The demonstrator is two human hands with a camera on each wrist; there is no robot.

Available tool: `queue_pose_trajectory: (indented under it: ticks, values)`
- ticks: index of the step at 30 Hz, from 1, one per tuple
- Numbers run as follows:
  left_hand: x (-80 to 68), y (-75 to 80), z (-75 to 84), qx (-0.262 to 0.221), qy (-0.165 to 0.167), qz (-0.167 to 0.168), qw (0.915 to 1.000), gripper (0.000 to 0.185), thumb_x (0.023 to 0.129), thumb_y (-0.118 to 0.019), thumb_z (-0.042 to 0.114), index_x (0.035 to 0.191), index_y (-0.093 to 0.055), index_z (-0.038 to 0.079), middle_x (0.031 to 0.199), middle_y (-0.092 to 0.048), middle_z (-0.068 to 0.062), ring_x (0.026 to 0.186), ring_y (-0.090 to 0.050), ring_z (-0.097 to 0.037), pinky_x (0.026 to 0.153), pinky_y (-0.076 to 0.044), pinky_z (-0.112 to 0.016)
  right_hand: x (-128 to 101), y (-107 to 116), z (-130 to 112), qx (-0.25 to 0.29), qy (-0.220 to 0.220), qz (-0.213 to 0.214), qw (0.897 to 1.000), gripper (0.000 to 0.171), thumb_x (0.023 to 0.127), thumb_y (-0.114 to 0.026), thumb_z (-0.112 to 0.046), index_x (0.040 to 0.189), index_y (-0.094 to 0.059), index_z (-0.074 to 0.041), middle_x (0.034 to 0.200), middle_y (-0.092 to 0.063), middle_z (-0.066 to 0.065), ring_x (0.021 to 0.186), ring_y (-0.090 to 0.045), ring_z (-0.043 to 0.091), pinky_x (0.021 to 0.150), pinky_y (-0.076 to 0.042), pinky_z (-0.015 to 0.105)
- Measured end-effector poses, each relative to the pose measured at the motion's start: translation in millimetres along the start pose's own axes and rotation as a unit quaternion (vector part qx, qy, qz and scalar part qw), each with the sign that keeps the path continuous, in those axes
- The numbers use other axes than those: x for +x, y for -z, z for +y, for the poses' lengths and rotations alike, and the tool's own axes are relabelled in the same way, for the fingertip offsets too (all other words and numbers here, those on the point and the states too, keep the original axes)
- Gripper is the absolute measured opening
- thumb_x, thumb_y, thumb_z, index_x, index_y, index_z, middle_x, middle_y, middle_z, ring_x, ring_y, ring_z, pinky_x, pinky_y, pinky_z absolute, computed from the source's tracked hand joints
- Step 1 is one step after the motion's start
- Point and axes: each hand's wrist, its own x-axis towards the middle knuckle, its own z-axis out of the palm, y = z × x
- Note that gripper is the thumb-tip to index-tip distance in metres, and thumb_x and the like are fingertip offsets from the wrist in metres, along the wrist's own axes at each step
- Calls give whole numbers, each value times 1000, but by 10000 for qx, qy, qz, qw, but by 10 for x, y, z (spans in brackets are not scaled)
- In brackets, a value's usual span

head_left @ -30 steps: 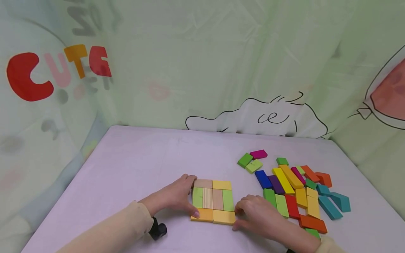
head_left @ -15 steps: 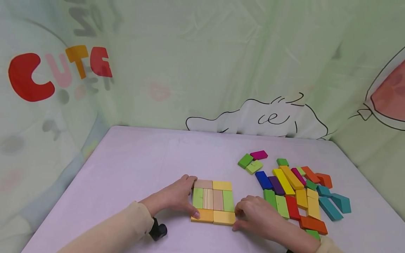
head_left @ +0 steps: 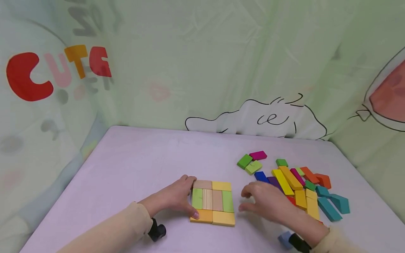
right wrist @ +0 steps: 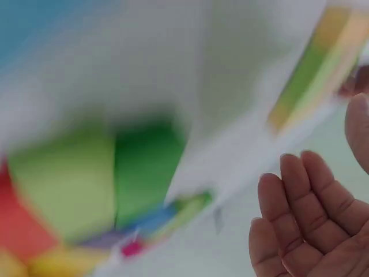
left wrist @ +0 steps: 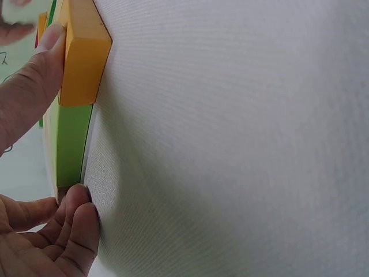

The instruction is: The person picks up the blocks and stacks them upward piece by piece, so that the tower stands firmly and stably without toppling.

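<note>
A flat square of wooden blocks [head_left: 212, 202] lies on the lilac table: plain wood, yellow, light green and orange pieces. My left hand [head_left: 177, 198] rests against its left edge, thumb on the orange block [head_left: 202, 215] and fingers at the far corner. In the left wrist view the thumb [left wrist: 31, 86] presses the orange block [left wrist: 83, 52]. My right hand [head_left: 267, 203] hovers above the table just right of the square, fingers relaxed and holding nothing. In the right wrist view the fingers [right wrist: 311, 213] hang loose over blurred green blocks [right wrist: 147, 167].
A heap of loose coloured blocks [head_left: 300, 186] lies at the right, with three more [head_left: 252, 160] set apart behind it. Printed cloth walls [head_left: 202, 70] close in the table on three sides. A black wrist strap [head_left: 156, 230] shows under the left sleeve.
My right hand has lifted off the square's right edge and moved right and back, over the near part of the loose heap. The left hand has stayed put.
</note>
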Motion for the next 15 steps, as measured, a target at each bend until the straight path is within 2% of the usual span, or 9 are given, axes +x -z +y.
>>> queue_pose_trajectory:
  ticks: [3,5,8,10,12,15]
  values:
    - [-4,4,-5,19,10,14,10000,110,67,-96,42,150,-40,-2,135,-53,-17,104,-58,-21,104,-53,-44,174,210,230,-294,133,333,9989,44,82,-86,-32,114,-72,-5,98,-73,7,88,-65,21,77,-63,38]
    - [-9,6,-7,14,13,16,10000,110,67,-96,42,150,-40,-3,135,-53,-17,104,-59,-21,104,-54,-44,310,303,395,-494,188,407,9978,50,85,-83,-29,123,-67,0,107,-72,15,94,-67,29,81,-63,45]
    - [-15,5,-9,-25,22,13,10000,110,67,-96,41,150,-40,-3,134,-54,-17,104,-59,-21,103,-54,-44,509,365,594,-646,50,122,9978,53,90,-79,-26,130,-60,4,120,-69,24,107,-66,39,91,-60,54]
    - [-19,4,-7,-48,5,9,10000,109,67,-96,41,150,-40,-3,133,-54,-16,104,-59,-21,102,-54,-44,616,362,679,-682,-98,-137,9975,56,91,-78,-28,132,-59,4,124,-67,26,110,-65,40,95,-58,56]
    - [-24,3,-4,-62,-9,2,10000,109,67,-96,40,150,-40,-2,133,-54,-16,104,-59,-21,102,-54,-44,688,347,727,-677,-196,-308,9970,59,91,-78,-31,133,-59,4,127,-66,26,109,-65,38,96,-57,56]
    - [-25,8,7,-52,-46,10,10000,109,67,-96,41,150,-40,-3,133,-54,-16,104,-59,-21,102,-54,-43,745,316,746,-688,-163,-330,9970,59,89,-80,-33,131,-60,4,122,-68,24,101,-65,33,94,-58,55]
